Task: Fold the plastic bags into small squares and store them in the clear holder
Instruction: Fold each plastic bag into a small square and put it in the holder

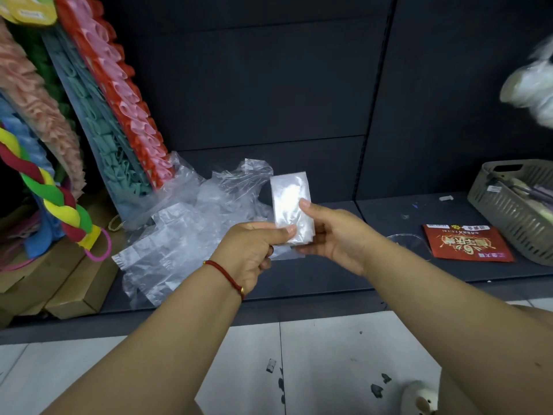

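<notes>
A folded plastic bag, now a narrow upright rectangle, is held above the dark shelf. My left hand pinches its lower left edge between thumb and fingers. My right hand grips its right side, thumb on the front and fingers behind. A loose pile of unfolded clear plastic bags lies on the shelf just left of and behind my hands. A thin clear plastic piece, possibly the holder, lies flat on the shelf right of my right hand; I cannot make out its shape.
A red printed packet lies on the dark shelf at right, beside a grey slatted basket. Colourful hair accessories and clip cards lean at left over cardboard boxes. White tiled floor lies below.
</notes>
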The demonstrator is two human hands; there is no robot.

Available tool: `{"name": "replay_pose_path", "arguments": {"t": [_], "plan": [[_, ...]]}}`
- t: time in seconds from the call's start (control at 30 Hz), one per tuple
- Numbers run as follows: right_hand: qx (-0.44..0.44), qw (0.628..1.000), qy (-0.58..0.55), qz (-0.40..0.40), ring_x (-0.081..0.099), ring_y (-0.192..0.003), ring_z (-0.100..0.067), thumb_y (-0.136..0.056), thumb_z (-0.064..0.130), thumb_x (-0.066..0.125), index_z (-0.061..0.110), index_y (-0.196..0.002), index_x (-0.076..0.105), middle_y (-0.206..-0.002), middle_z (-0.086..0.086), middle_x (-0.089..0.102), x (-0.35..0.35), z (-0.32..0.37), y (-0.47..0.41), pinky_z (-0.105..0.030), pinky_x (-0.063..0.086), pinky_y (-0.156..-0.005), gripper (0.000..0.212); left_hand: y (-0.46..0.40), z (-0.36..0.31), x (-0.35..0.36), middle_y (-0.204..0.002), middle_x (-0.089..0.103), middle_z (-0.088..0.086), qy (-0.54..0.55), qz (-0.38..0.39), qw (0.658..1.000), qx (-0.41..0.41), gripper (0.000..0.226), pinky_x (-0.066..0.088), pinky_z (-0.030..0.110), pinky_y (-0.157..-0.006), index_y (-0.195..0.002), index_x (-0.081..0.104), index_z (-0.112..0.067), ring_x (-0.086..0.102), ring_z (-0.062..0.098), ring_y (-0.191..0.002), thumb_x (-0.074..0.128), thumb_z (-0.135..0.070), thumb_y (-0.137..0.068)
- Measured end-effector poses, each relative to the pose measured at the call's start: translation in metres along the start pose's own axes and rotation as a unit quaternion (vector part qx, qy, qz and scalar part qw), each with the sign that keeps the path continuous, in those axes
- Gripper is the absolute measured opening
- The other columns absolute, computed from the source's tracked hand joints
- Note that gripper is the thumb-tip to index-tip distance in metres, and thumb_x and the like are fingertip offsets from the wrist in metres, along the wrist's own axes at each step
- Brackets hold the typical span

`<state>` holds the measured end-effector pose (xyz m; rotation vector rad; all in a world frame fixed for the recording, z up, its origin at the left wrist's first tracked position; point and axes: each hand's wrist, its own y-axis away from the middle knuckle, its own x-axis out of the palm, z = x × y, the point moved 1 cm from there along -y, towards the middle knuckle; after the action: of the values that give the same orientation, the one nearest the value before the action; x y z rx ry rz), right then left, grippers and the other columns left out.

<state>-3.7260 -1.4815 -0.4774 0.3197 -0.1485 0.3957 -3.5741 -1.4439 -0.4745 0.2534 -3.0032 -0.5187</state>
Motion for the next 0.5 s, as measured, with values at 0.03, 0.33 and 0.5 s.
{"name": "replay_pose_path", "arguments": {"t": [0.03, 0.33, 0.5], "plan": [[-0.014, 1.000, -0.002, 0.004, 0.063, -0.097, -0.035, -0.071, 0.042, 0.079, -0.011, -0.116, 0.062, -0.113, -0.030, 0.063, -0.0015, -0.0005, -0.0011, -0.038, 0.059, -0.082, 0.072, 0.0006, 0.0001, -0.0007, -0.050, 0.051, -0.008, -0.006, 0.005, 1.000, -0.003, 0.014, 0.027, 0.019, -0.043, -0.077, 0.065, -0.010, 0.034, 0.008, -0.051, 0.079, -0.011, -0.078], [-0.079, 0.996, 0.033, -0.029, 0.071, -0.094, -0.032, -0.085, -0.004, 0.066, -0.004, -0.104, 0.069, -0.100, -0.016, 0.074, -0.0013, -0.0049, 0.0003, -0.040, 0.058, -0.086, 0.019, 0.0009, 0.0024, -0.0027, -0.063, 0.059, -0.004, -0.092, 0.018, 0.995, 0.031, 0.021, 0.035, 0.021, -0.052, -0.073, 0.062, -0.012, 0.045, 0.007, -0.054, 0.083, -0.013, -0.074], [-0.120, 0.991, 0.036, -0.041, 0.070, -0.095, -0.033, -0.082, -0.008, 0.068, 0.009, -0.119, 0.061, -0.103, -0.016, 0.073, -0.0022, -0.0015, 0.0027, -0.038, 0.060, -0.078, 0.042, 0.0009, 0.0034, -0.0022, -0.085, 0.066, 0.002, -0.079, 0.012, 0.997, 0.010, 0.025, 0.036, 0.025, -0.059, -0.096, 0.068, -0.008, 0.048, 0.010, -0.065, 0.081, -0.015, -0.076]]}}
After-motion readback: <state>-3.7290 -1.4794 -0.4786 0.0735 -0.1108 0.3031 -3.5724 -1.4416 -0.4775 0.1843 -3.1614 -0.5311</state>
